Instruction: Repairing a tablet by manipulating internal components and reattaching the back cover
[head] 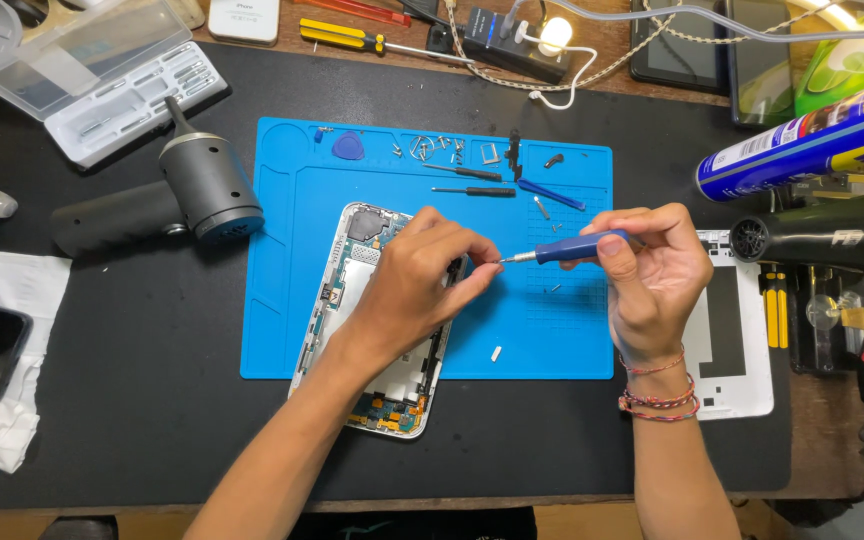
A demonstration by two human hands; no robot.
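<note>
1. Dark matting covers the desk [132,400], with a blue work mat [282,330] at the centre of the frame and tools crowding the upper and right edges.
2. An opened phone [352,270], its circuit board bare, lies tilted across the mat's lower left edge. The left hand [412,290] rests on it, so most of the board's middle is hidden.
3. A white back cover [737,370] sits at right, partly behind the right hand [652,280].
4. That right hand pinches a blue precision screwdriver [577,246] between thumb and forefinger, tip pointing left.
5. Left fingers [472,265] are pressed together at the tip, pinching something too small to see, probably a screw.
6. Risk: a screw that tiny could slip and bounce off the mat, lost on the dark matting.
7. Risk: the driver tip could skid onto the bare board and scratch it.
8. Risk: a sleeve or wrist could scatter the loose screws [432,148] along the mat's upper tray.
9. One small white piece [496,353] lies alone near the lower mat edge; its kind is unclear.
</note>
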